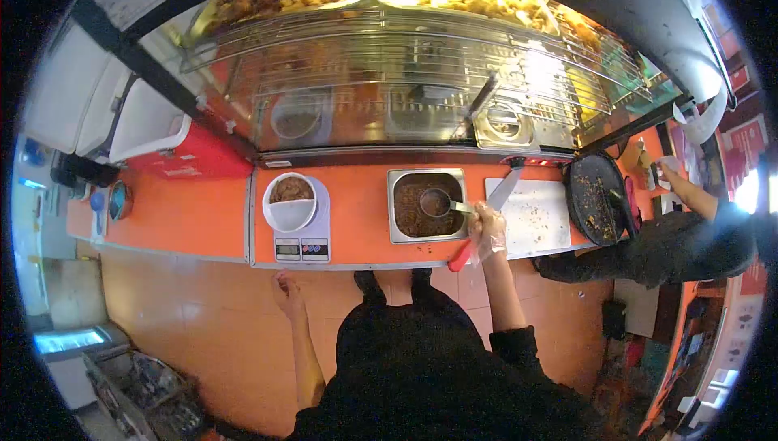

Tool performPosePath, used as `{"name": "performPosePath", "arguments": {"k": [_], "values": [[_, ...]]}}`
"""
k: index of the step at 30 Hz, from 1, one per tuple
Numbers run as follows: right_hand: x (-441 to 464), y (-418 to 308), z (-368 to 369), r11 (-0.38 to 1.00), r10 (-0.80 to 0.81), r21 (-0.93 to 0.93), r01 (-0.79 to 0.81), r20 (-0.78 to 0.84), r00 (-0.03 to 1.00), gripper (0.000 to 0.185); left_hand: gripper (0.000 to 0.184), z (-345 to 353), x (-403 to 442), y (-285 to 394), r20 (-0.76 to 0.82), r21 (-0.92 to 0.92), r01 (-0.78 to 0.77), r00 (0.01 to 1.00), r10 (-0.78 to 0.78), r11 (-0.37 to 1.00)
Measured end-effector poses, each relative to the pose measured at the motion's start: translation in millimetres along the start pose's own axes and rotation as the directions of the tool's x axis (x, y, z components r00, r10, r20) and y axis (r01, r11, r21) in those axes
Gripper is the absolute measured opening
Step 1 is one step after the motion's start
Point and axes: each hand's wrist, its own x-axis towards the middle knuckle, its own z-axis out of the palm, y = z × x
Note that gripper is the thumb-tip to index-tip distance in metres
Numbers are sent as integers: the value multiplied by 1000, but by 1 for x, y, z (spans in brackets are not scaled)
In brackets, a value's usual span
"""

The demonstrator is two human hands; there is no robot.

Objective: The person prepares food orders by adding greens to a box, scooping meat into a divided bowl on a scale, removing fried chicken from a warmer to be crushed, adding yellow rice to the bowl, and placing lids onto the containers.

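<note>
My right hand [489,229], in a clear plastic glove, grips the handle of a round metal scoop [436,203]. The scoop rests in a steel pan [463,181] of brown minced food [409,218]. Beside that wrist lie a large knife [504,190] and its red handle [460,256], partly covered by my hand. On the left, my left hand [288,291] hangs below the counter edge, its fingers curled with nothing visible in them. Nearest to it is a kitchen scale [322,218] bearing a white divided bowl [290,216], with brown food in its upper part.
A white cutting board [539,212] with crumbs and a black round pan [598,198] lie to the right. A co-worker's arm [693,194] reaches in there. Behind the orange counter [356,230] stands a glass display case [340,117]. A red cooler [207,153] sits at left.
</note>
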Motion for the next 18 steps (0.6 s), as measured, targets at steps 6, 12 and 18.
{"name": "performPosePath", "arguments": {"k": [6, 12, 18], "values": [[-33, -63, 16, 986, -125, 113, 119, 49, 991, 6, 13, 1, -5, -9, 18, 87, 2, 1000, -3, 996], [-58, -116, 41, 977, -201, 92, 195, 61, 978, 8, 22, 90, -40, 98, 502, 179, -21, 862, -73, 984], [-14, -48, 15, 995, -87, 51, 87, 8, 996, 9, 24, 157, -23, 94, 627, 100, 132, 761, -165, 986]]}}
